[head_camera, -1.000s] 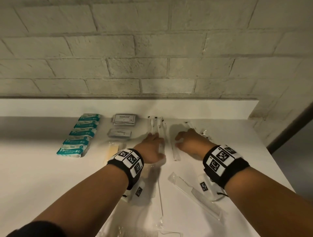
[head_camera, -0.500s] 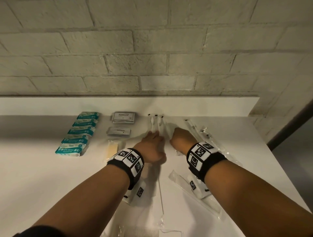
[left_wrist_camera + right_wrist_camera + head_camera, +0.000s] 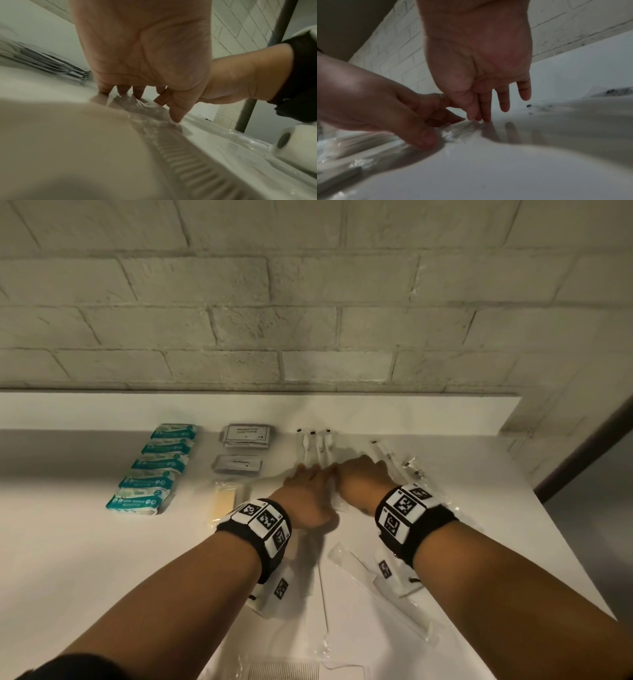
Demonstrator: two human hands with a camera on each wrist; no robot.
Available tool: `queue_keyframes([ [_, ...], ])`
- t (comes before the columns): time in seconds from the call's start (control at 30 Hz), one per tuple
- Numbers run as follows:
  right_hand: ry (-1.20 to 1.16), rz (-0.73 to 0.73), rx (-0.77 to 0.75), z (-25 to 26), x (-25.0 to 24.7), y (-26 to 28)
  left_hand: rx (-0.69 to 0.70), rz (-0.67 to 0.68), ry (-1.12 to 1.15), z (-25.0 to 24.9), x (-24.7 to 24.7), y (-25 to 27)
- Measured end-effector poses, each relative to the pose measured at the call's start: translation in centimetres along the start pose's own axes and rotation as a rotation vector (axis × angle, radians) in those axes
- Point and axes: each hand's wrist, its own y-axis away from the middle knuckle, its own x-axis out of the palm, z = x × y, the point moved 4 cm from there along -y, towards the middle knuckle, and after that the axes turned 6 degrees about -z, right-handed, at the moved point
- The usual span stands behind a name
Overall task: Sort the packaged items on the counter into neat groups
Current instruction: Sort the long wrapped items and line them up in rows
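Both hands press with nearly straight fingers, gripping nothing: the left hand (image 3: pixel 308 491) and right hand (image 3: pixel 363 484) meet over a clear sleeve (image 3: pixel 460 129) at mid-counter (image 3: pixel 68 542); the step seems to be squaring it into the toothbrush row (image 3: pixel 317 448); next, probably nudge it parallel; its long axis runs toward the wall, brush heads at the far end.

The counter (image 3: pixel 68 559) is smooth, white and faintly glossy, mirroring fingers in the right wrist view. The toothbrush wrappers (image 3: pixel 317 450) are clear, crinkly, shiny plastic film; the comb sleeve (image 3: pixel 387 587) looks the same. The grey sachets (image 3: pixel 247 434) seem matt, the teal packets (image 3: pixel 147 501) slightly shiny. The brick wall (image 3: pixel 308 330) is rough, matt and painted pale
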Motion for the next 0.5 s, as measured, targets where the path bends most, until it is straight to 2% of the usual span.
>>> queue_keyframes([
  [0.07,-0.051,0.023,-0.002,-0.1,0.2,0.2,-0.002,0.003,-0.037,-0.2,-0.1,-0.1],
  [0.13,-0.107,-0.015,0.019,-1.3,0.0,0.6,-0.027,0.032,-0.038,-0.3,0.0,0.1],
  [0.23,-0.183,-0.159,0.276,-5.0,-1.4,1.5,-0.064,0.056,-0.041,-0.1,0.0,0.3],
  [0.27,-0.164,-0.157,0.373,-6.2,-1.9,2.1,-0.063,0.053,-0.046,0.0,0.0,0.1],
  [0.3,-0.138,-0.114,0.445,-7.3,-2.2,2.5,-0.060,0.053,-0.050,0.0,0.1,0.0],
  [0.4,-0.082,0.019,0.504,-8.7,-2.3,3.3,-0.047,0.053,-0.066,0.0,0.2,-0.1],
  [0.5,-0.182,0.075,0.547,-8.8,-1.7,3.2,-0.029,0.027,-0.092,-0.2,0.2,-0.2],
])
